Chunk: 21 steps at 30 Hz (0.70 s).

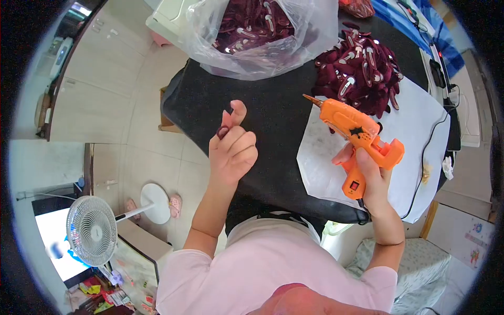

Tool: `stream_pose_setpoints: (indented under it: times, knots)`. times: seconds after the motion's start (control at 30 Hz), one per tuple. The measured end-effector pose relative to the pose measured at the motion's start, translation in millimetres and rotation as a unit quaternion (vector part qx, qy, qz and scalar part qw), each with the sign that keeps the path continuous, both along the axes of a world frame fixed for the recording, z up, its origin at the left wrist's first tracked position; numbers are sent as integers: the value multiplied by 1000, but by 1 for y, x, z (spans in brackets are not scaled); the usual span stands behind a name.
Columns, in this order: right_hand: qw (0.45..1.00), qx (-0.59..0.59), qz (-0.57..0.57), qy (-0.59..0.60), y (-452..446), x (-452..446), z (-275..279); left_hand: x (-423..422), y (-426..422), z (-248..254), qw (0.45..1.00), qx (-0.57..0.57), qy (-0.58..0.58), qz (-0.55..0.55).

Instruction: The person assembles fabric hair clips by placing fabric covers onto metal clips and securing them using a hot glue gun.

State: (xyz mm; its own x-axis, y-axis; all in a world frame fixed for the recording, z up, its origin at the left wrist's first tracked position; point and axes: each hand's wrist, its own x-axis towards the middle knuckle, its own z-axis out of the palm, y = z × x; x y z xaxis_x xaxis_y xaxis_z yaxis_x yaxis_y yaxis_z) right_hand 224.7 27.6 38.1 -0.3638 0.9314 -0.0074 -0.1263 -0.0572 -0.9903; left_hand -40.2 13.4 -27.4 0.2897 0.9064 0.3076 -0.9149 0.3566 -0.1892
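Note:
My right hand [371, 178] is wrapped round the handle of an orange hot glue gun [349, 126]. Its metal nozzle points to the upper left, over the black table. To the left, my left hand [234, 152] is raised with its fingers curled. A small dark maroon piece [223, 132] is pinched in it, partly hidden by the fingers. Beyond the glue gun lies a heap of maroon fabric hair clips [359, 71] with silver metal parts. More of these clips fill a clear plastic bag [262, 63] at the far edge.
White paper [320, 173] covers the right part of the black table [273, 163]. A black cord [428, 152] runs along the paper's right side. A crumpled tissue [448, 168] lies at the right edge. On the floor side to the left stands a white fan [93, 231].

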Motion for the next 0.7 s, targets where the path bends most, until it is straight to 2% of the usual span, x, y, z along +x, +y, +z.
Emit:
stream_pose_setpoints:
  times: [0.17, 0.47, 0.57, 0.67, 0.7]
  knots:
    - [1000, -9, 6, 17, 0, 0, -1, -2, -1, 2, 995, -10, -96, -5]
    - [1000, -19, -13, 15, -1, -2, -3, -2, 0, 3, 993, 3, -116, 0]
    - [1000, -6, -6, 4, 0, -2, -1, -2, 1, 0, 998, 10, -55, 32]
    - [1000, 3, -9, -4, 2, -1, -2, 5, -5, 5, 988, -45, 97, 112]
    - [1000, 3, -13, 0, 3, -1, -1, 8, -7, 5, 970, -33, 196, 137]
